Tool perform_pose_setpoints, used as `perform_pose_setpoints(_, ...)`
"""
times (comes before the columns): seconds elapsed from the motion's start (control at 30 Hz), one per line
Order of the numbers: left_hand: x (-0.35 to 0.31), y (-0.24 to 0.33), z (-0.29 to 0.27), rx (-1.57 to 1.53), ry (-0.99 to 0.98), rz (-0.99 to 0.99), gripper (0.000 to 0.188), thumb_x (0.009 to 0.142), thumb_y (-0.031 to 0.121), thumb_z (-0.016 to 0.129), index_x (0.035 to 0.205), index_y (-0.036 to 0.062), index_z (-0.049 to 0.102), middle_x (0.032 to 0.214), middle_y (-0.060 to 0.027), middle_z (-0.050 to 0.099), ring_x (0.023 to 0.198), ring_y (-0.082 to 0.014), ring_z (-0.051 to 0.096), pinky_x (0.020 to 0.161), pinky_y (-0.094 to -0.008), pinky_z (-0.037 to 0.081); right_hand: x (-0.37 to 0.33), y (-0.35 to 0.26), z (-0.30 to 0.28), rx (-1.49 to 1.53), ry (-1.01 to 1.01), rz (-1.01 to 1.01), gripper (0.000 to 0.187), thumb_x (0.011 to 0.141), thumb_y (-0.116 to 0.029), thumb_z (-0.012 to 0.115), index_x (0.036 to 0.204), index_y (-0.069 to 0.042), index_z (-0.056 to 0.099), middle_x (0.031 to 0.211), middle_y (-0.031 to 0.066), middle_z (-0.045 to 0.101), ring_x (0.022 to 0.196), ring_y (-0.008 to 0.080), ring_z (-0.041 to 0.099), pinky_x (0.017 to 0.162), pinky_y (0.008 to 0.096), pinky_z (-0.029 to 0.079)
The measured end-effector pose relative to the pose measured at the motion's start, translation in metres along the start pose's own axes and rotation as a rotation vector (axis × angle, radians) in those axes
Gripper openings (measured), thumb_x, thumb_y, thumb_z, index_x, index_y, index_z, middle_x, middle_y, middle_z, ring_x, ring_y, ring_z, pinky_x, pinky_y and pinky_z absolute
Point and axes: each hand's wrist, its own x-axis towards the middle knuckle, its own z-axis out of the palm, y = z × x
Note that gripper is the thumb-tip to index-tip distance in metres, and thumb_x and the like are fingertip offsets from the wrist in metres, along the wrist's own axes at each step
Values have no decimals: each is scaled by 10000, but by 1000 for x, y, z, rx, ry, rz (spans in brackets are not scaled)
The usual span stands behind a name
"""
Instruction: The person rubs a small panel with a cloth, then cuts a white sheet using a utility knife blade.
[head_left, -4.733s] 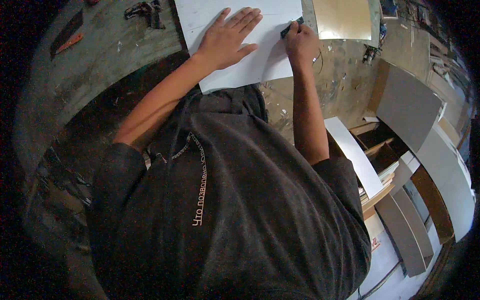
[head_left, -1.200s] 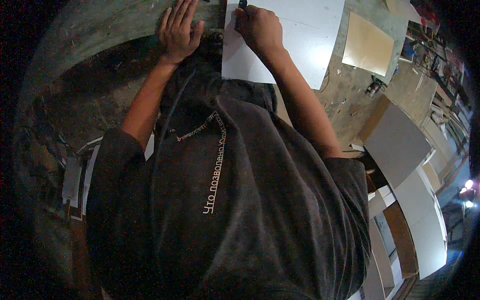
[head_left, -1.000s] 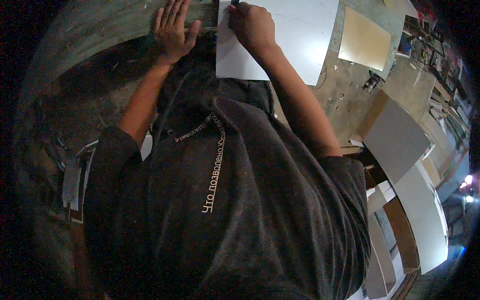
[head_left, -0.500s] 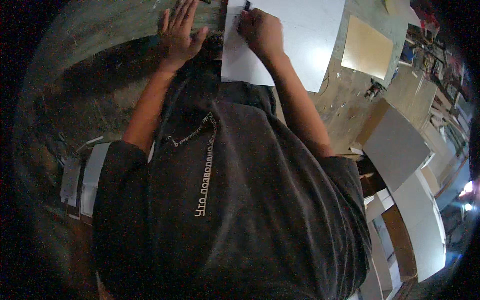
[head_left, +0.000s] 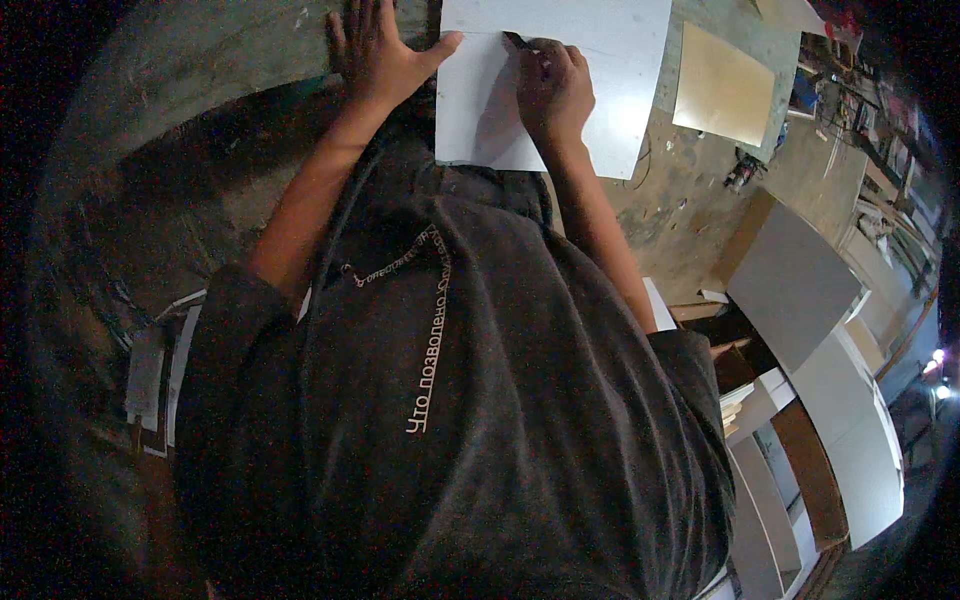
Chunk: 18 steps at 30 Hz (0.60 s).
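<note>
A white sheet (head_left: 600, 110) lies flat on the work table in front of me, with a faint line across its upper part. My right hand (head_left: 556, 90) is over the sheet, its fingers closed round a slim dark tool (head_left: 514, 40); the tool's tip points up and left, near the line. I cannot make out its exact kind. At the sheet's left edge, my left hand (head_left: 385, 60) is spread open, the thumb reaching onto the white surface. The other fingers extend over the table and run up to the picture's top edge.
The greenish table (head_left: 240, 50) spreads to the left. Right of the sheet lies a yellowish rectangular panel (head_left: 725, 85). Grey and white boards (head_left: 800, 280) and brown cardboard pieces (head_left: 810, 470) stand at my right side. More pale pieces (head_left: 150, 370) are at my lower left.
My right hand has moved right and slightly nearer to me with the dark tool. My left hand has shifted right, its thumb now over the sheet's left edge.
</note>
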Motion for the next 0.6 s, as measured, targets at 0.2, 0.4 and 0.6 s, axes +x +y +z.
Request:
perform_pose_setpoints(0.2, 0, -6, 10, 63, 47, 49, 1132, 803, 642, 748, 1601, 18, 243, 1628, -283, 266, 1536, -436, 203, 1219, -641, 127, 22, 6, 33, 26, 94, -273, 147, 853, -107, 712, 960, -201, 750, 915, 26, 711, 941, 264, 637, 801, 428, 437)
perform_pose_setpoints(0.4, -3, 0, 3, 123, 48, 110, 1004, 899, 560, 671, 1612, 20, 216, 1645, -263, 249, 1543, -419, 196, 1236, -610, 119, 23, 25, 20, 141, 168, -241, 195, 794, -31, 723, 967, -120, 729, 924, 82, 710, 870, 312, 645, 782, 429, 501)
perform_pose_setpoints(0.6, -25, 51, 34, -55, -426, 732, 869, 939, 564, 601, 1624, 150, 263, 1679, -44, 291, 1546, -238, 265, 1252, -541, 169, 8, 97, -14, 187, 513, 162, 128, 957, -115, 685, 1003, 5, 694, 865, 57, 660, 737, 146, 601, 663, 285, 488)
